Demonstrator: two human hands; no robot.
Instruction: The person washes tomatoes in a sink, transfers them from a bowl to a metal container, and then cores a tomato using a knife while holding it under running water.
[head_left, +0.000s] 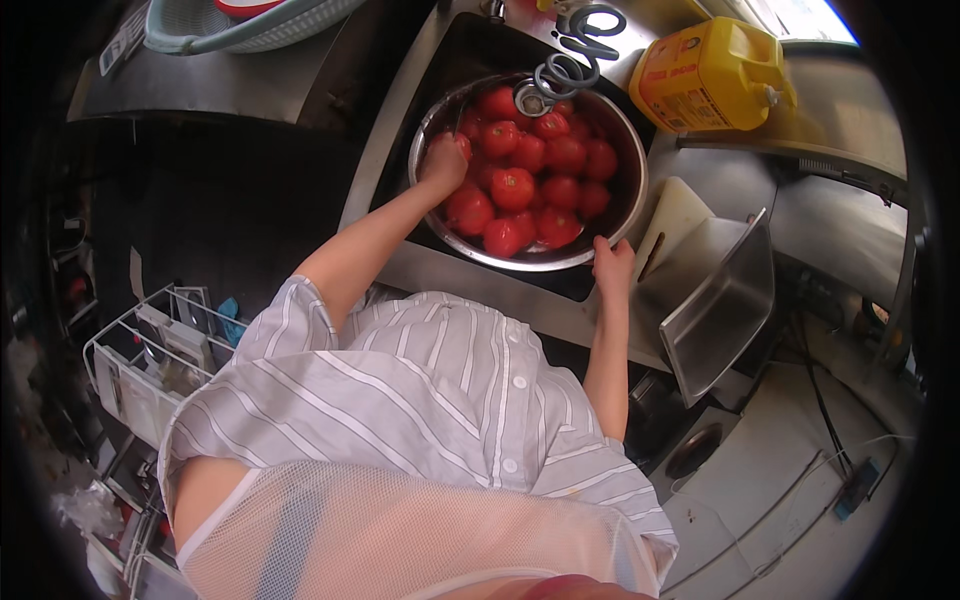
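Observation:
A large round stainless steel bowl (639, 176) sits in the sink basin (461, 41), holding many red tomatoes (512, 187) that look wet. My left hand (446, 163) reaches over the bowl's left side with its fingers curled beside a tomato (463, 145). A thin dark sliver rises just above those fingers; whether the hand grips it or the tomato is hidden. At the bowl's lower right, my right hand (614, 264) pinches the metal rim. Above the tomatoes hangs the round faucet head (531, 100) on a grey coiled spring (581, 56).
A yellow plastic jug (709, 75) stands behind the sink at right. Right of the bowl lean a white cutting board (675, 206) and a deep steel pan (724, 311). A pale blue plastic basket (277, 30) is at upper left, a white wire rack (161, 345) at lower left.

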